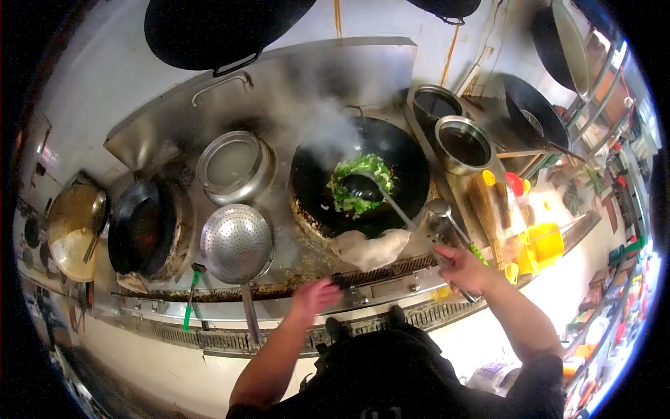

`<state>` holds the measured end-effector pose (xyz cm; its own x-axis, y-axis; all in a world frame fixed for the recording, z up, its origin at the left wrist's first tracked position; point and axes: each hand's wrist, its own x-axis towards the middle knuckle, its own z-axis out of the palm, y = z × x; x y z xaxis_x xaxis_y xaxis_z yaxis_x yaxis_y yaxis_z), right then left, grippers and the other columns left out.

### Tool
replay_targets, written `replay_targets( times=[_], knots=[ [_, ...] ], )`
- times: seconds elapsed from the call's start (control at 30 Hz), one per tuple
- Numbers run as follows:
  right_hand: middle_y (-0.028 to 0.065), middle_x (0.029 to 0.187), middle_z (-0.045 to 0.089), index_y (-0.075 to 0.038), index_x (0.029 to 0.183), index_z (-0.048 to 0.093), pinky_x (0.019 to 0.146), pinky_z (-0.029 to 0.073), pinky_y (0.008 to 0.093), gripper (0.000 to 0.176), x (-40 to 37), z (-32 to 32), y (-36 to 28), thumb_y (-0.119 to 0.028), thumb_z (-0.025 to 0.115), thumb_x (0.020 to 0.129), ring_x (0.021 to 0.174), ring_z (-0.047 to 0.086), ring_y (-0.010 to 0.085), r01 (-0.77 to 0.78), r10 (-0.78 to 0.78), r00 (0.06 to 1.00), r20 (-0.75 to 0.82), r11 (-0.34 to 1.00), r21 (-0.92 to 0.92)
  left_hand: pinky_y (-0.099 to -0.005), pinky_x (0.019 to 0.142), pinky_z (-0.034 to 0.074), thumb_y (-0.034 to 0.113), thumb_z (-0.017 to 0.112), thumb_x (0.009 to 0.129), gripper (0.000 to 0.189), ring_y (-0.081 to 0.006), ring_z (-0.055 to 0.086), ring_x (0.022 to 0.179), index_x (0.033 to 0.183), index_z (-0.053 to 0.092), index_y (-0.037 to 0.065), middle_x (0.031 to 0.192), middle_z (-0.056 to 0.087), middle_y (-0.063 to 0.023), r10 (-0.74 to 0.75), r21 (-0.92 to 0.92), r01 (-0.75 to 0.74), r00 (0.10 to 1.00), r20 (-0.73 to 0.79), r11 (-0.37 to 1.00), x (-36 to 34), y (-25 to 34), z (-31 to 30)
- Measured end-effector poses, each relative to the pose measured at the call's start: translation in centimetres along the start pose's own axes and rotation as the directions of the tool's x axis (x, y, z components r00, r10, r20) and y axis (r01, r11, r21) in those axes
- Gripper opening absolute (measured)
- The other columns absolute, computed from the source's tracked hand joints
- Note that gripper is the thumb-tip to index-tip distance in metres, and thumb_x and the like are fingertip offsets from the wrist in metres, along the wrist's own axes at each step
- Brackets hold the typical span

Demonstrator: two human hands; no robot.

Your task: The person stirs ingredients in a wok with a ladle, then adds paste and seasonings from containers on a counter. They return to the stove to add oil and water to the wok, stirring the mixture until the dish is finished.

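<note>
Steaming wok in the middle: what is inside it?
Chopped green vegetables lie in the wok, with the bowl of a ladle among them, its handle held by the right hand. The vegetables hide the wok's bottom.

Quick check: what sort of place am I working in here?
Most likely a commercial restaurant kitchen: a long steel wok range, a steaming wok of greens with the right hand holding a ladle in it, and a spare wok hung on the wall.
</note>
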<state>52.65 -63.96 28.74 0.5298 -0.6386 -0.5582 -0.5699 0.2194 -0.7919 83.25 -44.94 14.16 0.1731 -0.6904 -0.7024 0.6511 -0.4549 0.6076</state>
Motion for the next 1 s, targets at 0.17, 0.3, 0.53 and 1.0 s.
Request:
replay_targets(
  times=[0.17,0.3,0.53,1.0],
  knots=[
    [0.0103,0.068,0.056,-0.009,0.137,0.035,0.052,0.046,0.0306,0.062,-1.3,-4.6,-1.3,-0.008,0.056,0.079,0.052,0.055,0.0166,0.182,-0.082,0.971,0.224,0.862,-0.472,-0.0509,0.081,0.049,0.022,0.060,0.085,0.034,-0.0315,0.055,0.095,0.106,0.045,0.000,0.101,0.052,-0.0160,0.046,-0.537,-0.077,0.996,-0.072,0.840,12.4,-0.3,13.7],
    [0.0203,0.085,0.061,-0.010,0.134,0.038,0.068,0.048,0.0380,0.059,-0.9,-5.6,-2.0,-0.017,0.056,0.079,0.070,0.062,0.0300,0.247,-0.086,0.965,0.248,0.617,-0.747,-0.0476,0.071,0.053,0.001,0.050,0.082,0.010,-0.0281,0.056,0.085,0.091,0.048,0.002,0.092,0.051,-0.0127,0.069,-0.601,-0.335,0.904,-0.421,0.725,14.1,-1.6,16.3],
    [0.0181,0.084,0.063,-0.012,0.134,0.040,0.064,0.049,0.0354,0.057,-3.0,-10.4,-5.3,-0.015,0.053,0.079,0.068,0.063,0.0250,0.227,0.121,0.934,0.337,0.526,-0.819,-0.0410,0.059,0.053,0.002,0.052,0.082,0.003,-0.0274,0.058,0.073,0.079,0.049,0.002,0.082,0.052,-0.0126,0.106,-0.601,-0.407,0.875,-0.472,0.687,8.4,-0.4,21.4],
    [0.0205,0.095,0.062,-0.010,0.136,0.036,0.063,0.053,0.0378,0.058,-4.6,-13.3,-6.7,-0.018,0.055,0.081,0.069,0.064,0.0236,0.504,-0.006,0.842,0.540,0.368,-0.781,-0.0462,0.071,0.053,0.009,0.049,0.086,0.009,-0.0274,0.057,0.084,0.093,0.048,0.003,0.093,0.050,-0.0100,0.132,-0.573,-0.403,0.881,-0.454,0.714,0.5,0.8,26.0]
  ],
)
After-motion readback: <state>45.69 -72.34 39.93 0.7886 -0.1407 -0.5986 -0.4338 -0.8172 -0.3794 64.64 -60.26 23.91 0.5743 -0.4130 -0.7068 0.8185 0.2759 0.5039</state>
